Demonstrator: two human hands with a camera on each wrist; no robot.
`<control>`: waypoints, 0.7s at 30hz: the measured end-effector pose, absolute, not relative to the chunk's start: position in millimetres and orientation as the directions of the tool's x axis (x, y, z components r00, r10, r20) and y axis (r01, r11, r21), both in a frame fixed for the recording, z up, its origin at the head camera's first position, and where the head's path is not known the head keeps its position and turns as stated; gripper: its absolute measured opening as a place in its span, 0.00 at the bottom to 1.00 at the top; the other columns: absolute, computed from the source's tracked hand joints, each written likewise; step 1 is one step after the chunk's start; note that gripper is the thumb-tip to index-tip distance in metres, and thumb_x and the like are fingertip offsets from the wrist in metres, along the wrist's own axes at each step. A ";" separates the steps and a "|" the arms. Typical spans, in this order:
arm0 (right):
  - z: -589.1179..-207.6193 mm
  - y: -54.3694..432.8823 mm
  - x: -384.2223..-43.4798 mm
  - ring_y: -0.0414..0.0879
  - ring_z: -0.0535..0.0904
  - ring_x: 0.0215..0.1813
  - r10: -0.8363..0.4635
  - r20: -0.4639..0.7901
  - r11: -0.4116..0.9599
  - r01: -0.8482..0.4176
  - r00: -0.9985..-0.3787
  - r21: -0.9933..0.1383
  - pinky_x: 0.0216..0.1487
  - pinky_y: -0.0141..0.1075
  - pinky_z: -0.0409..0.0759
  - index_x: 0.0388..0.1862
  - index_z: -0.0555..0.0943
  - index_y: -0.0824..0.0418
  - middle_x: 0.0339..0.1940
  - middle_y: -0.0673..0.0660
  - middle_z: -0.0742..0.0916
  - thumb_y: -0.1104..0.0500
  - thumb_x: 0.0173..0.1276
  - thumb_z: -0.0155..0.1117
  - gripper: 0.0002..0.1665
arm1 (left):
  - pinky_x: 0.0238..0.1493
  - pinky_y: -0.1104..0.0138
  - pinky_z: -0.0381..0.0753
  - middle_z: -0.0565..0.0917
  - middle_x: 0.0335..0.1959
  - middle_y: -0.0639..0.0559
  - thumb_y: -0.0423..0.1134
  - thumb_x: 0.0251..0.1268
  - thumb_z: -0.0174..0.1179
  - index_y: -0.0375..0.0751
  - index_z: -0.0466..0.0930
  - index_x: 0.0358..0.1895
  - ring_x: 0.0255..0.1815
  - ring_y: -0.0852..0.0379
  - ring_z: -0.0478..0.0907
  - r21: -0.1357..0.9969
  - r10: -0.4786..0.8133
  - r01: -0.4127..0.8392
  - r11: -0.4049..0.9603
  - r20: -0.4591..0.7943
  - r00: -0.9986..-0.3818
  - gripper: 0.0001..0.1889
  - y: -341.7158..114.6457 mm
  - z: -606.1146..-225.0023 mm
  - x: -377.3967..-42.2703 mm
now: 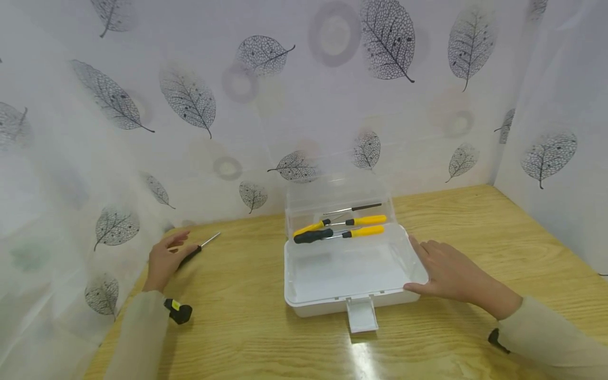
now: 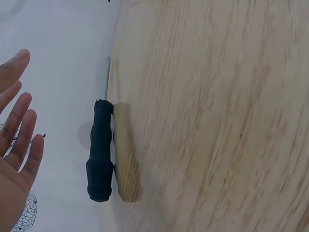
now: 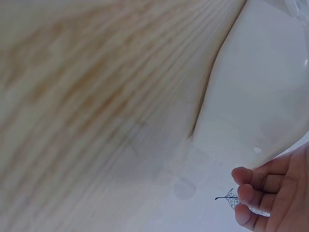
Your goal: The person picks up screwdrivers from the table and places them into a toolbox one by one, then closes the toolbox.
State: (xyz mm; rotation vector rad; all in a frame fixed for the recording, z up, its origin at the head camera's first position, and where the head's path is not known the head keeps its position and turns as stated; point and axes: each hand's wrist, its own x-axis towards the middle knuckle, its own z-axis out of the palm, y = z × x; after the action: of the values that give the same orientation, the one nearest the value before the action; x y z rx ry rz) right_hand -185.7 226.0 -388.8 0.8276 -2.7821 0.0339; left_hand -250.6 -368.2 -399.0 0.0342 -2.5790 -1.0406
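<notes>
On the left of the table lies a screwdriver (image 1: 190, 255) with a black handle and a thin metal shaft; its handle (image 2: 100, 150) also shows in the left wrist view. My left hand (image 1: 166, 257) hovers beside that handle, its fingers apart from it. A white toolbox (image 1: 351, 269) stands at the middle, its clear lid (image 1: 334, 190) raised at the back. My right hand (image 1: 444, 269) grips the box's right side, thumb across the front corner and index finger along the rim. In the right wrist view several fingertips (image 3: 245, 193) bend beside the white wall (image 3: 256, 82).
Several tools lie along the box's back by the lid: yellow-handled screwdrivers (image 1: 367, 231), a dark-handled one (image 1: 313, 236) and a thin dark-handled one (image 1: 366, 207). The front latch (image 1: 362, 315) hangs down. A leaf-patterned curtain (image 1: 294, 105) surrounds the wooden table (image 1: 237, 316).
</notes>
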 end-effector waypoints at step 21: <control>-391.8 227.8 -188.3 0.50 0.77 0.37 -0.540 0.227 0.838 -0.543 -0.811 0.054 0.39 0.43 0.78 0.64 0.63 0.79 0.39 0.63 0.83 0.28 0.52 0.60 0.62 | 0.58 0.46 0.69 0.73 0.58 0.29 0.39 0.61 0.62 0.31 0.69 0.62 0.57 0.37 0.68 0.668 -0.122 0.080 0.740 0.250 -0.960 0.27 -386.4 -409.4 -253.5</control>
State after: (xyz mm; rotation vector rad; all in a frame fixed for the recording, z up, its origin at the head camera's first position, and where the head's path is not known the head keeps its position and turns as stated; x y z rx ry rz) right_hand -188.3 227.8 -391.8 0.8323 -2.7851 0.0189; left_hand -253.5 -386.4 -409.4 0.0333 -2.6638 -1.0417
